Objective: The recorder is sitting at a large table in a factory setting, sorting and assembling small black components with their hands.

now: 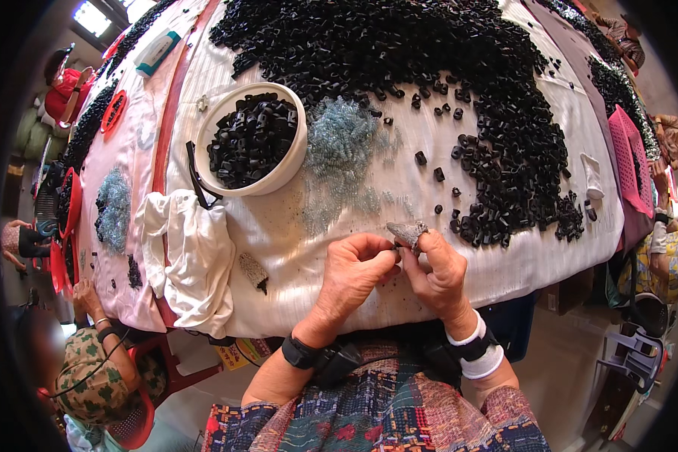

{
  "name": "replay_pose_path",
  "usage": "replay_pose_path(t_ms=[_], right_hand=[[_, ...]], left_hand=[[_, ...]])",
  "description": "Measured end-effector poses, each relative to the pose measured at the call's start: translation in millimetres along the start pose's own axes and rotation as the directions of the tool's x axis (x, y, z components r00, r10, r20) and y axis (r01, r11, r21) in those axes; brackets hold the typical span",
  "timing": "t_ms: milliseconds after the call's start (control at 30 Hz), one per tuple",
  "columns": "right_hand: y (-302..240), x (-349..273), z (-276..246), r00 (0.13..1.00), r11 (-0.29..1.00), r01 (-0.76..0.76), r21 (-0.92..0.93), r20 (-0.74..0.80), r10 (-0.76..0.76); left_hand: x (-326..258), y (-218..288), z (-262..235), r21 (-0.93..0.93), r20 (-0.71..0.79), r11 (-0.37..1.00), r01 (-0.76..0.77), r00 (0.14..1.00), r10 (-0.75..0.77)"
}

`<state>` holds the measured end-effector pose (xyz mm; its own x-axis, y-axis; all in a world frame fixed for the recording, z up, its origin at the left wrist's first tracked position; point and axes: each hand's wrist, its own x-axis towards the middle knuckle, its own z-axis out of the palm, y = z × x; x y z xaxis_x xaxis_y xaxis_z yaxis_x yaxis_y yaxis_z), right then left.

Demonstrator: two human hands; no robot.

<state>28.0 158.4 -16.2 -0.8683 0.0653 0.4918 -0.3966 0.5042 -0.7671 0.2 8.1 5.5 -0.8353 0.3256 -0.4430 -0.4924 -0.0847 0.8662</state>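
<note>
Above the near part of the cloth-covered table, my left hand (356, 270) is closed in a pinch on a small black part (396, 245). My right hand (438, 273) meets it there, thumb and fingers closed around the same spot. A grey speckled finger cover (407, 232) sits at the right hand's fingertip. Another such grey cover (251, 270) lies on the cloth to the left. Just beyond my hands is a pile of small translucent bluish pieces (340, 135). Loose black plastic parts (497, 196) are spread to the right.
A white tub (300, 151) of black parts stands left of the pile, near a crumpled white cloth (192, 256). A large heap of black parts (384, 45) covers the far side. A pink basket (631, 162) is at the right edge. Another person (102, 369) sits at left.
</note>
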Motion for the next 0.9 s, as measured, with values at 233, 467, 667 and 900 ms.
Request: replay_pose_path(t_ms=[233, 467, 667, 900], right_hand=[[-9.2, 8.5, -6.3, 0.995, 0.991, 0.095, -0.093, 0.042, -0.091], [-3.6, 5.4, 0.7, 0.98, 0.97, 0.176, -0.17, 0.124, -0.156], [-7.1, 7.2, 1.3, 0.983, 0.97, 0.155, -0.185, 0.122, -0.134], [-3.8, 2.7, 1.1, 0.983, 0.968, 0.155, -0.2, 0.128, -0.131]], left_hand=[[-1.6, 8.6, -3.2, -0.162, -0.028, 0.983, 0.087, 0.995, -0.092], [1.1, 9.7, -4.4, -0.218, 0.044, 0.973, 0.075, 0.997, -0.067], [2.1, 7.7, -5.4, -0.209, 0.056, 0.973, 0.095, 0.995, -0.085], [3.4, 9.8, -5.7, -0.168, 0.065, 0.977, 0.134, 0.99, -0.124]])
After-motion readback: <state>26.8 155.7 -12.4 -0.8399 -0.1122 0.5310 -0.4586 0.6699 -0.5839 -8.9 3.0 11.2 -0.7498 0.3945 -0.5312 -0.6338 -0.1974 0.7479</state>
